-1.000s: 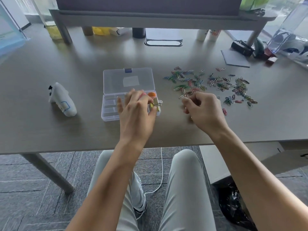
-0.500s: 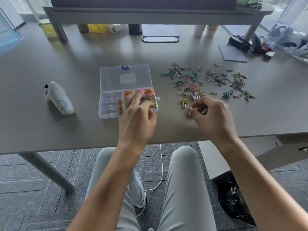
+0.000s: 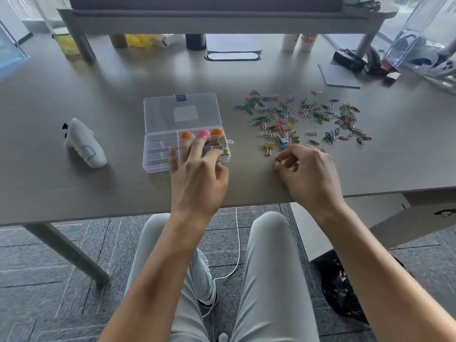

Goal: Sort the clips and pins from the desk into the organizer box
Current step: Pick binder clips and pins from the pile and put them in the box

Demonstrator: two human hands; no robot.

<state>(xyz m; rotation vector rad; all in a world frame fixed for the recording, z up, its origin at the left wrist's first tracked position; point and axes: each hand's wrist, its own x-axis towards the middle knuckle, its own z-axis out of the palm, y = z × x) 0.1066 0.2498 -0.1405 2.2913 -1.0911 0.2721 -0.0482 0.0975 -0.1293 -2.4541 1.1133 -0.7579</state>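
A clear plastic organizer box [image 3: 158,154] lies open on the grey desk, its lid folded back. Its right compartments hold round orange and pink pins [image 3: 203,133] and gold binder clips [image 3: 220,141]. My left hand [image 3: 197,176] hovers over the box's right side with fingers spread, holding nothing I can see. My right hand [image 3: 306,171] rests on the desk to the right of the box, its fingertips pinched on a small gold binder clip [image 3: 280,162]. A yellow binder clip [image 3: 269,147] and a few more lie just beyond it. Coloured paper clips [image 3: 303,116] are scattered further back.
A white handheld device [image 3: 85,143] lies left of the box. A grey pad [image 3: 339,76], dark tools and a clear bag sit at the far right. A monitor riser [image 3: 222,14] spans the back, with bottles and cups under it. The desk's front edge is just below my wrists.
My left hand carried a gold binder clip over the box and no longer shows it. My right hand drew back from the clip pile toward the desk edge, pinching a small clip.
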